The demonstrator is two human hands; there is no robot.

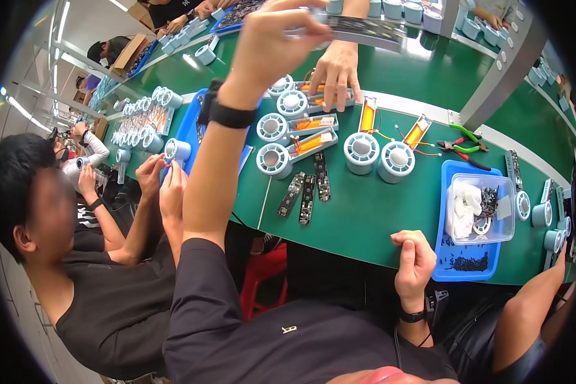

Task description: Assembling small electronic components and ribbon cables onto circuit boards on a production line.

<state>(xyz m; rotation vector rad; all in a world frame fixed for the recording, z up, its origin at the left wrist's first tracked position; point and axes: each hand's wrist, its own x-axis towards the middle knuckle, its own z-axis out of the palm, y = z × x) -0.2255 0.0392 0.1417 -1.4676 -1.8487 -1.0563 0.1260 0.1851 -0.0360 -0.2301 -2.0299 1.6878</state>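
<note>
My left hand [281, 40] is raised high over the table, its fingers closed on a long grey strip [368, 32] with a dark face; the strip is blurred and I cannot make out its kind. Near the front edge is my right hand [416, 264], curled into a fist, with nothing visible in it. Between them lie dark circuit boards [308, 199] and several pale-blue fan units [274, 160] with open handles. Two more, a left fan unit [361, 152] and a right fan unit [397, 161], show yellow-orange batteries and loose wires. Another person's hand [336, 73] reaches onto the farther fan units.
Right of the fans lie green- and red-handled cutters [470, 148]. A blue tray [439, 246] holds a clear box [507, 235] of white and black bits, plus small black parts. A metal post [507, 70] rises at the back right. A person [109, 281] sits close on my left.
</note>
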